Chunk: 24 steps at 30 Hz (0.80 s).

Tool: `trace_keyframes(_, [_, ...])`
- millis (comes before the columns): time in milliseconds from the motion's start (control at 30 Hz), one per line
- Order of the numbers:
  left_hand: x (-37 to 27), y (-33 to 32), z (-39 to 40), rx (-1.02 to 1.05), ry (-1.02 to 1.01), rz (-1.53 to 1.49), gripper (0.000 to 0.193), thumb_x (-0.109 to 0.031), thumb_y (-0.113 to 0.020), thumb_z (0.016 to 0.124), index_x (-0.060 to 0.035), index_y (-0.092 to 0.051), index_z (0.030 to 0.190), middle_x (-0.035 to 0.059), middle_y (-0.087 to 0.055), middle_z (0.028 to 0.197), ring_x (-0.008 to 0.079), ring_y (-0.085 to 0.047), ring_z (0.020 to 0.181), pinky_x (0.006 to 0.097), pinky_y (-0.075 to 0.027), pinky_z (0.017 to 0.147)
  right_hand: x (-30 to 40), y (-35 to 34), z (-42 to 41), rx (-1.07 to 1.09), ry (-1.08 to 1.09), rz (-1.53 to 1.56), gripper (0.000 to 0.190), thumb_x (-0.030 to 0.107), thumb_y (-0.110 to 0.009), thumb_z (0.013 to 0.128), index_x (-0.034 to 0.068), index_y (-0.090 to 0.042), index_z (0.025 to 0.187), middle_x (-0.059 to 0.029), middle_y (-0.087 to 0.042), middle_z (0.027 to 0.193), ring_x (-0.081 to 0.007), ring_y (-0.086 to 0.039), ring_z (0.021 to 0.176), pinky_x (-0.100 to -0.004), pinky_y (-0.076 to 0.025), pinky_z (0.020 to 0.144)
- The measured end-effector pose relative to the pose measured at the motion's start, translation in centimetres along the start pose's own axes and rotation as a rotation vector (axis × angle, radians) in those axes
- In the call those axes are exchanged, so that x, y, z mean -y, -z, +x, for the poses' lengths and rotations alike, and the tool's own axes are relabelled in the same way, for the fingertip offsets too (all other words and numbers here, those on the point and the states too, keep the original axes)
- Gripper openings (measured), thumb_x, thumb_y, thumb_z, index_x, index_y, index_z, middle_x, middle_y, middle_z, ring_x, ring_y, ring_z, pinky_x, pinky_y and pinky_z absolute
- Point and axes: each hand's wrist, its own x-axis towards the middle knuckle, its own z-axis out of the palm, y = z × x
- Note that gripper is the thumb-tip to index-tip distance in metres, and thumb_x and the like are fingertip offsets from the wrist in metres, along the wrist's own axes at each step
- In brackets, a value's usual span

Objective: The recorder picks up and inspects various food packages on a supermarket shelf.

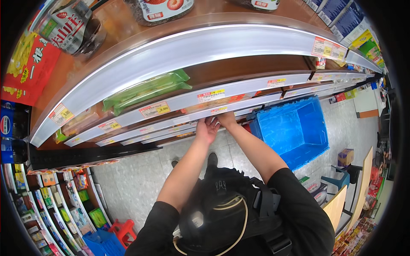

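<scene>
Both my hands reach in at the front of a lower shelf of a store rack. My left hand [207, 129] has its palm turned up and its fingers bent, below the pale shelf edge strip. Just to its right, my right hand [226, 119] goes partly under that strip, so its fingers are hidden. Price tags [219, 110] sit on the strip above them. Red and orange packets [221, 100] lie on the shelf above the hands. Higher up at the left, green plastic packs [149, 89] rest on another shelf.
A blue plastic crate [291, 128] stands against the rack at the right. Plastic jars [160, 11] stand on the top shelf. A red stool [123, 232] and blue baskets [104, 243] are at the lower left. A teal stool [339, 179] and cartons stand at the right.
</scene>
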Motion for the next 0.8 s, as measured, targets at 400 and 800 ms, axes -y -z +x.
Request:
trace_keyframes(400, [-1.7, 5.7, -4.3, -0.002, 0.006, 0.090, 0.033, -0.040, -0.052, 0.100, -0.0133, -0.052, 0.120, 0.0048, -0.059, 0.132, 0.0304, -0.055, 0.122, 0.0477, -0.044, 0.100, -0.8, -2.3, 1.9, 0.123, 0.078, -0.361, 0.047, 0.030, -0.045, 0.100, 0.008, -0.050, 0.141, -0.0168, -0.049, 0.147, -0.0334, -0.043, 0.137, -0.0407, -0.037, 0.112])
trace_keyframes(800, [-8.8, 26.7, -11.8, -0.458, -0.071, 0.529, 0.064, -0.046, -0.055, 0.098, -0.0095, -0.036, 0.147, 0.0136, -0.053, 0.140, 0.0287, -0.057, 0.120, 0.0432, -0.047, 0.095, -5.1, -2.5, -7.9, -0.238, -0.124, 0.172, 0.036, 0.024, -0.061, 0.088, -0.003, -0.064, 0.112, -0.0253, -0.069, 0.103, -0.0409, -0.066, 0.098, -0.0454, -0.051, 0.085])
